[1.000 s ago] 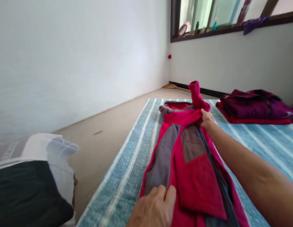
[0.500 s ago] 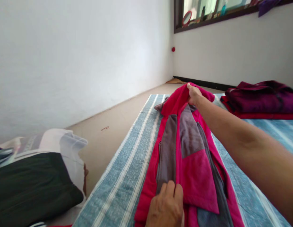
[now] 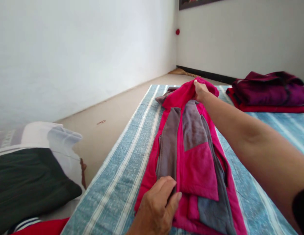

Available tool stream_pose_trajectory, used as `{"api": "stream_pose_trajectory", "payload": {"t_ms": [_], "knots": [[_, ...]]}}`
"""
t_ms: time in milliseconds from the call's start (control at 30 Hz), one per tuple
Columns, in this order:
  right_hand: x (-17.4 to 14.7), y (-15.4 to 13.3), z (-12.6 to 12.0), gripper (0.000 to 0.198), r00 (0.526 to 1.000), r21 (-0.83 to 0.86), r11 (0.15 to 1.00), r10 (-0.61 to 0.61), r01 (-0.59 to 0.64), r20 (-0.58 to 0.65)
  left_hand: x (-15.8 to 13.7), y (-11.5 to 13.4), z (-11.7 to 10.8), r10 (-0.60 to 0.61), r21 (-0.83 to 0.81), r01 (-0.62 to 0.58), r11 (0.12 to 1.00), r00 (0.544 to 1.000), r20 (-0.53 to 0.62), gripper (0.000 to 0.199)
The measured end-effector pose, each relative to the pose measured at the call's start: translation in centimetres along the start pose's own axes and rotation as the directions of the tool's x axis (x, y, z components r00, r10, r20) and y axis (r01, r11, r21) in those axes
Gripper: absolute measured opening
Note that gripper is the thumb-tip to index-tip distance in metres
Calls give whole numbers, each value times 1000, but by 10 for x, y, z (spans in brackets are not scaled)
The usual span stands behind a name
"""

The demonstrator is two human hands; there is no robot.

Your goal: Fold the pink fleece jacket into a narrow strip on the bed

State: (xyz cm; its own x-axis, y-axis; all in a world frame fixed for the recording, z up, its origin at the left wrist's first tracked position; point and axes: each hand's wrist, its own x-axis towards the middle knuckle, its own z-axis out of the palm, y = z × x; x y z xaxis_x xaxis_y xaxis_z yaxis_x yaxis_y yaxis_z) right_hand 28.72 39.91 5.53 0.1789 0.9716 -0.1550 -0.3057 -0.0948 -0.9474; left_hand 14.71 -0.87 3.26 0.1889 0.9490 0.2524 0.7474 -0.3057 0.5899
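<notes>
A pink and grey fleece jacket (image 3: 198, 169) lies lengthwise on the striped blue cloth, its front facing up and its sleeves folded in along the sides. At the far end, my right hand (image 3: 200, 91) grips the jacket's pink collar, thumb on top; its other fingers are mostly hidden under the fabric. My left hand (image 3: 158, 205) rests over the lower left front of the jacket, beside the zip edge. Its fingers are bent and the thumb stands apart from them, with no fabric seen pinched between.
Folded purple and red clothes (image 3: 269, 91) are stacked at the right on the striped cloth (image 3: 112, 182). Dark green trousers (image 3: 31, 186) and a white garment (image 3: 44, 133) lie at the left. Red fabric (image 3: 41, 227) shows below them. White walls (image 3: 88, 49) stand behind.
My left hand has let go of the jacket's zip edge and shifted slightly left, its thumb now apart. My right hand stays on the collar. The view has tilted down.
</notes>
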Motion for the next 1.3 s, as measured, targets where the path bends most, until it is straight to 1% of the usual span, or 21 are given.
{"api": "stream_pose_trajectory", "payload": {"t_ms": [67, 100, 167, 200, 267, 333, 367, 400, 433, 467, 533, 567, 600, 633, 700, 800, 900, 1000, 1067, 1167, 1300], "knots": [[-12, 2, -14, 17, 999, -239, 970, 37, -38, -9, -1, 0, -5, -6, -67, 6, 998, 1000, 4, 20], [-19, 1, -21, 19, 999, -367, 929, 42, -40, -4, -2, 0, -7, -8, -85, 8, 996, 1000, 2, 22], [-36, -4, -30, 20, 999, -559, 829, 1, 22, 41, -4, -1, -8, 6, -99, -7, 995, 1000, -13, 25], [-47, -6, -34, 19, 997, -599, 798, -29, 70, 77, -6, -1, -8, 21, -103, -23, 994, 1000, -21, 26], [-76, -10, -41, 15, 986, -610, 777, -84, 157, 147, -9, -3, -5, 54, -106, -58, 993, 998, -36, 27], [-118, -10, -51, 9, 958, -602, 753, -133, 264, 253, -11, -4, -2, 81, -97, -84, 992, 996, -40, 27], [-143, -9, -57, 5, 930, -585, 740, -151, 331, 335, -13, -5, 0, 93, -84, -96, 992, 995, -42, 27], [-170, -7, -64, 2, 828, -546, 678, -171, 492, 534, -14, -6, 2, 105, -69, -107, 992, 994, -43, 27], [-198, -4, -72, 4, 695, -480, 608, -170, 632, 699, -15, -6, 3, 117, -52, -119, 992, 992, -39, 26], [-227, -1, -82, 9, 553, -398, 547, -150, 737, 819, -16, -7, 4, 130, -38, -131, 991, 991, -37, 26], [-280, 5, -102, 15, 299, -238, 432, -78, 870, 951, -20, -7, 5, 156, -18, -157, 987, 987, -43, 26], [-303, 9, -113, 16, 205, -175, 393, -34, 903, 978, -22, -7, 4, 171, -11, -172, 985, 984, -51, 26], [-322, 14, -123, 16, 161, -150, 359, -1, 921, 987, -24, -6, 4, 188, -2, -189, 982, 980, -65, 26], [-338, 19, -133, 16, 150, -141, 327, -3, 934, 989, -27, -5, 3, 206, 9, -206, 979, 975, -79, 25], [-357, 32, -150, 21, 165, -157, 242, -14, 957, 986, -32, -3, 0, 230, 30, -228, 973, 971, -74, 23], [-364, 50, -167, 31, 178, -172, 156, -27, 973, 984, -39, 0, -2, 243, 65, -242, 968, 970, 5, 23], [-361, 58, -174, 34, 181, -171, 172, -50, 970, 982, -43, 2, 0, 246, 121, -252, 960, 967, 65, 27], [-357, 59, -175, 33, 190, -168, 218, -82, 961, 978, -46, 2, 4, 231, 151, -244, 958, 968, 102, 36], [-357, 59, -175, 31, 186, -158, 226, -104, 961, 977, -48, -1, 6, 222, 155, -241, 958, 966, 129, 42], [-359, 61, -175, 30, 183, -155, 195, -136, 968, 974, -50, -5, 8, 216, 155, -240, 958, 963, 159, 48], [-366, 64, -176, 33, 202, -187, 123, -125, 975, 971, -49, -8, 7, 219, 146, -244, 959, 960, 172, 50]]}}
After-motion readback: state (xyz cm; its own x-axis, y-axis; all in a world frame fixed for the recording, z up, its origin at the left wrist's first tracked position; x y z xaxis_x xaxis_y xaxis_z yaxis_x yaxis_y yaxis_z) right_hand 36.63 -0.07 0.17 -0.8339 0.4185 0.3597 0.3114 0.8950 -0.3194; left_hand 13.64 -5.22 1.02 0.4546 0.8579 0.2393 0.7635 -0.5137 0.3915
